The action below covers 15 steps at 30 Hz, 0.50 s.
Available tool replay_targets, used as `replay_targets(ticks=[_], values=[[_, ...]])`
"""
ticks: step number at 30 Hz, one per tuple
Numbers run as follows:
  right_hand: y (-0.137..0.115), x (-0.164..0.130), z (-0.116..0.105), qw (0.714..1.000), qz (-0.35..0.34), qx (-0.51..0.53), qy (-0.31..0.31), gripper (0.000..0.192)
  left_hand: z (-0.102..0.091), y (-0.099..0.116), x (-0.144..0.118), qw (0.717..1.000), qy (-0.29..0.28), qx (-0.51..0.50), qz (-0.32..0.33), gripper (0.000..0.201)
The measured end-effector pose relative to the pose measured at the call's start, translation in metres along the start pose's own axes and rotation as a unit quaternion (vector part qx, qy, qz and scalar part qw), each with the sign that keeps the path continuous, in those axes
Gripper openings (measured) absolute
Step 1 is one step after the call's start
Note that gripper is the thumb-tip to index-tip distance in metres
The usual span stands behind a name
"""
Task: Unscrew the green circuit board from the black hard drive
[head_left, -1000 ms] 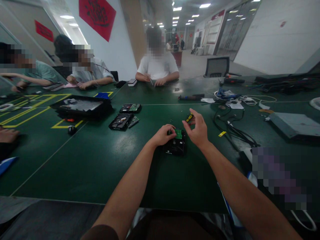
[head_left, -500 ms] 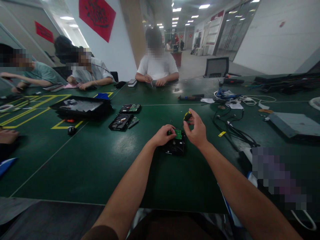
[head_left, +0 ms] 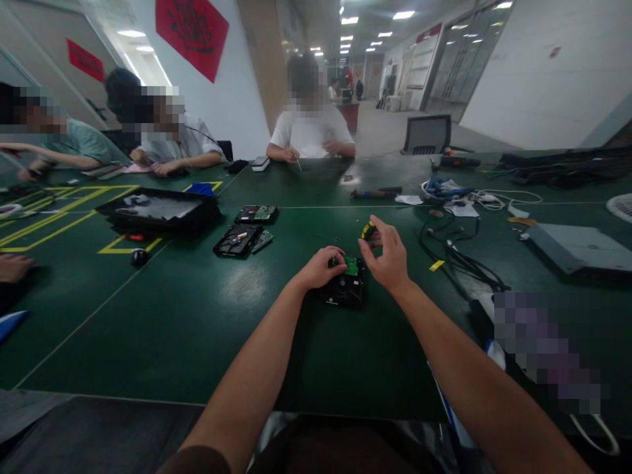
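Black casing and a green circuit board mark the hard drive [head_left: 345, 284] I am working on at the centre of the frame, lying flat on the green table [head_left: 172, 322] with my left hand [head_left: 320, 266] pressed down on its left edge, fingers curled against it rather than closed around it. My right hand [head_left: 388, 258] is clamped on the yellow-and-black screwdriver [head_left: 368, 231] just above the drive's upper right corner, though its tip is hidden from me. To do this well, I judge I should keep the drive pinned still and the screwdriver upright over the screw, pressing straight down so it does not slip onto the board.
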State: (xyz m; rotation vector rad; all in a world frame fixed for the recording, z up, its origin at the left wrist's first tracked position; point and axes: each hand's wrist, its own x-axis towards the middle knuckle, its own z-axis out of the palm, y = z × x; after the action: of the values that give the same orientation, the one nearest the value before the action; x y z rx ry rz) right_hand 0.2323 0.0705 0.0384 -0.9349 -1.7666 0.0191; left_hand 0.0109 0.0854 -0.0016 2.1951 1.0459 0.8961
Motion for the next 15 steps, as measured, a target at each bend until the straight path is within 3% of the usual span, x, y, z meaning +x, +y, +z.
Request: replay_targets(ticks=[15], values=[[0.0012,-0.0006,0.0009,1.0,0.005,-0.005,0.012,0.06,-0.0016,0.0057,-0.001,1.0,0.001,0.003,-0.003,0.005]])
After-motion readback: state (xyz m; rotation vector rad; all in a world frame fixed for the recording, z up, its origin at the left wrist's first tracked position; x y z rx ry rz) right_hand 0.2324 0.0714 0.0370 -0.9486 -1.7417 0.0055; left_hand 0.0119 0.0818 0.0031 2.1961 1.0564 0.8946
